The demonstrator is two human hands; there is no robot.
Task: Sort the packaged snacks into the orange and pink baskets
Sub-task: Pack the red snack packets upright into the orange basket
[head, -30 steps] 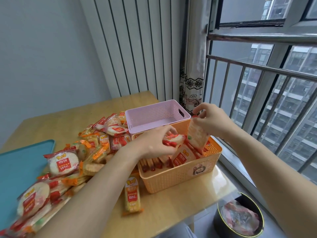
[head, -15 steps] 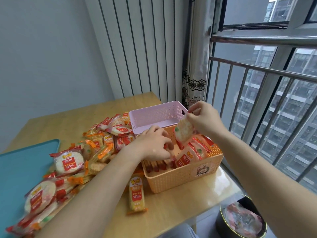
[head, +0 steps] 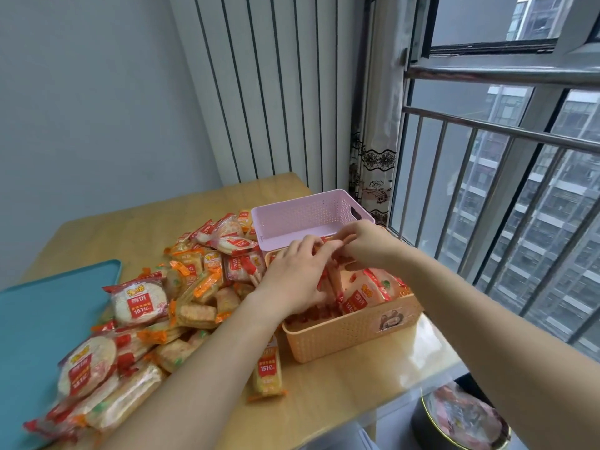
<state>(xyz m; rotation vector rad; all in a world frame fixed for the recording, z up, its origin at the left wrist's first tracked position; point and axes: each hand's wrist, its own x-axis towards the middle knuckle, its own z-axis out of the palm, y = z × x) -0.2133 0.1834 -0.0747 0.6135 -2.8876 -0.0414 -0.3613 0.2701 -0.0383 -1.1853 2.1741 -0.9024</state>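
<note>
At the orange lattice plastic basket [head: 350, 334], the left hand [head: 297, 277] and right hand [head: 368, 246] pinch a red-edged snack packet [head: 334, 274] upright, apparently squeezing it among filed rows; the pink lattice plastic basket [head: 292, 219] waits behind, unsorted packets [head: 181, 287] alongside.

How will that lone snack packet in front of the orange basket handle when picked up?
Probably light and fairly stiff: the snack packet looks like a slim cracker stack. Its glossy film may slip.
</note>
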